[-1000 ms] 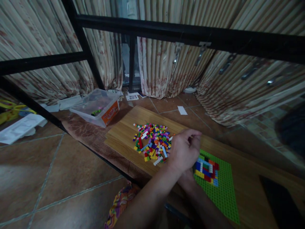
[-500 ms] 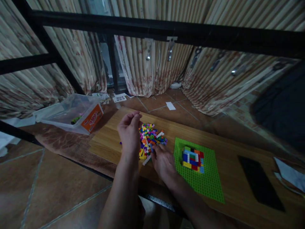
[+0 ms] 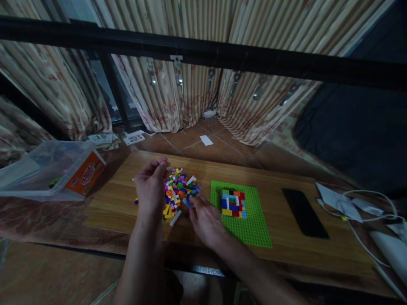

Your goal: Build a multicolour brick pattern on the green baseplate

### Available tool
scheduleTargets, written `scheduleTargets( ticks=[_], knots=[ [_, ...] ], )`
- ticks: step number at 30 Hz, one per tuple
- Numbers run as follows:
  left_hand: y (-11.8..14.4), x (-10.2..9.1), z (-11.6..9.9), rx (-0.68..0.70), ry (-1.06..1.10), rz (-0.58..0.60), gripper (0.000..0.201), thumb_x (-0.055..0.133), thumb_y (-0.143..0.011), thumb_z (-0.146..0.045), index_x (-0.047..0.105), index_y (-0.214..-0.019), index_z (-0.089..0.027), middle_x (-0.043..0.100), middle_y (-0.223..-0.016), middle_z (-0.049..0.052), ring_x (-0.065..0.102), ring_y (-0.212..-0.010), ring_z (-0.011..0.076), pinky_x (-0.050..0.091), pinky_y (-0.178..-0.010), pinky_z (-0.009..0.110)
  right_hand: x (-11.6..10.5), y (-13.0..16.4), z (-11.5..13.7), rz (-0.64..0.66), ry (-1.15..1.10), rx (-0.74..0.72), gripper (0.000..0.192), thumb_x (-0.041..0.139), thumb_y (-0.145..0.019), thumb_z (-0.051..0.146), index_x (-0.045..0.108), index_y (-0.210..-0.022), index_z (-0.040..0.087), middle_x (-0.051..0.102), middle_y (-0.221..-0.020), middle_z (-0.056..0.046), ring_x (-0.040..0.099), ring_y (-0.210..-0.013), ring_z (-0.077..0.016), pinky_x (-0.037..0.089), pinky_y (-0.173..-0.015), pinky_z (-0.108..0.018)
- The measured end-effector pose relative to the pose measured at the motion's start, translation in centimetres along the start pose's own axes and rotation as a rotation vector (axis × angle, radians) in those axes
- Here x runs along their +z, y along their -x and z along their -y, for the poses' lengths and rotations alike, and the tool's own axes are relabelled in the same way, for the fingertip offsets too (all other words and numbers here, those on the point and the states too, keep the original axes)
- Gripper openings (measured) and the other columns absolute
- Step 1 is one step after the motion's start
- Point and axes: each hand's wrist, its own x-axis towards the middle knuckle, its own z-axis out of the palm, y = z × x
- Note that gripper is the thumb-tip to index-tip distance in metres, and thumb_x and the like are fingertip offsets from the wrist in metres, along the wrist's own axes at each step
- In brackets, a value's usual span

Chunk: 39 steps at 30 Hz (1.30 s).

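Note:
My left hand [image 3: 150, 182] is raised over the left side of a heap of small toy building bricks [image 3: 178, 186], its fingers pinched together; what they hold, if anything, is too small to make out. At the near right edge of the heap, my right hand [image 3: 206, 220] grips a blue brick [image 3: 187, 204] between thumb and fingertips. Just right of that hand lies a green studded baseplate [image 3: 251, 228]. On it stands a low rectangular brick build [image 3: 233, 204] in red, blue, yellow and white, with an opening in its middle.
A clear plastic bin [image 3: 47, 169] with an orange label stands left of the wooden board [image 3: 111, 203]. Toward the right lie a black phone-like slab [image 3: 305, 212], white papers [image 3: 337, 201] and cables [image 3: 378, 218]. A dark metal bar [image 3: 203, 48] crosses in front of the curtains.
My view has turned to the right, so everything sits further left. My right hand has shifted slightly right from the heap with the blue brick. The left hand stays pinched.

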Motion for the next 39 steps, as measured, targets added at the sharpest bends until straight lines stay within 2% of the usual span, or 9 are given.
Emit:
scheduleTargets(
  ticks=[2,5,10,13,16,22,30,36,39],
  knots=[
    [0.2,0.4,0.4,-0.037,-0.056,0.05,0.021,0.069,-0.063,-0.027,0.067,-0.079,-0.013,0.063,-0.071,-0.001,0.05,-0.053,0.0054,0.039,-0.052,0.017,-1.6,1.5,-1.4,-0.014,-0.058,0.04,0.035,0.047,-0.083,0.011,0.061,-0.115,0.016,0.064,-0.108,-0.009,0.061,-0.098,-0.0195,0.046,-0.088,-0.03],
    [0.9,1.3,1.5,-0.053,-0.223,0.184,0.023,0.066,-0.067,-0.03,0.069,-0.083,-0.013,0.065,-0.072,0.0,0.055,-0.06,0.0093,0.043,-0.057,0.02,-4.3,4.0,-4.8,-0.069,-0.108,0.211,0.032,0.046,-0.084,0.018,0.063,-0.111,0.018,0.066,-0.101,-0.008,0.063,-0.087,-0.0191,0.048,-0.08,-0.032],
    [3.4,3.4,3.4,0.073,-0.598,0.519,0.022,0.055,-0.08,-0.03,0.07,-0.087,-0.015,0.069,-0.078,0.003,0.061,-0.07,0.0141,0.047,-0.067,0.024,-7.2,6.0,-10.9,-0.141,-0.213,0.531,0.024,0.052,-0.08,0.029,0.068,-0.092,0.017,0.07,-0.084,-0.006,0.065,-0.076,-0.0201,0.046,-0.069,-0.03],
    [5.6,4.5,4.3,0.135,-0.879,0.685,0.023,0.049,-0.085,-0.027,0.069,-0.091,-0.018,0.071,-0.085,0.004,0.064,-0.076,0.0158,0.048,-0.072,0.026,-7.8,5.9,-12.5,-0.152,-0.212,0.571,0.025,0.054,-0.079,0.033,0.07,-0.087,0.016,0.071,-0.081,-0.007,0.065,-0.075,-0.0211,0.045,-0.069,-0.031],
    [7.6,5.0,5.3,0.151,-1.142,0.787,0.025,0.049,-0.086,-0.029,0.067,-0.099,-0.019,0.072,-0.091,0.006,0.066,-0.083,0.0192,0.048,-0.076,0.029,-7.9,5.4,-12.9,-0.141,-0.211,0.59,0.025,0.059,-0.076,0.039,0.07,-0.079,0.017,0.071,-0.079,-0.007,0.065,-0.074,-0.0212,0.044,-0.067,-0.031],
    [9.1,5.2,6.7,0.201,-1.284,0.899,0.026,0.049,-0.087,-0.029,0.063,-0.107,-0.019,0.071,-0.1,0.008,0.067,-0.093,0.0209,0.048,-0.083,0.031,-7.7,4.3,-12.7,-0.117,-0.214,0.636,0.023,0.064,-0.074,0.04,0.07,-0.075,0.018,0.072,-0.074,-0.006,0.064,-0.068,-0.0191,0.043,-0.062,-0.029],
    [8.7,5.5,6.9,0.204,-1.318,0.925,0.024,0.048,-0.088,-0.027,0.063,-0.105,-0.019,0.071,-0.102,0.009,0.066,-0.096,0.0221,0.049,-0.082,0.032,-7.7,3.9,-12.5,-0.124,-0.284,0.6,0.024,0.069,-0.071,0.041,0.069,-0.076,0.017,0.071,-0.072,-0.004,0.064,-0.065,-0.0174,0.044,-0.061,-0.027],
    [8.9,5.2,7.2,0.239,-1.346,0.923,0.025,0.047,-0.088,-0.028,0.062,-0.106,-0.018,0.071,-0.099,0.009,0.067,-0.094,0.0236,0.05,-0.082,0.034,-7.4,4.1,-13.1,-0.073,-0.32,0.57,0.034,0.051,-0.085,0.045,0.069,-0.078,0.017,0.069,-0.068,-0.005,0.063,-0.062,-0.0168,0.044,-0.058,-0.027],
    [8.9,5.1,7.4,0.256,-1.354,0.926,0.024,0.046,-0.089,-0.028,0.062,-0.104,-0.019,0.071,-0.097,0.009,0.067,-0.092,0.0229,0.05,-0.081,0.032,-7.2,4.1,-13.9,-0.089,-0.33,0.606,0.034,0.05,-0.085,0.044,0.069,-0.079,0.017,0.069,-0.069,-0.005,0.062,-0.059,-0.0164,0.044,-0.057,-0.027]
  ],
)
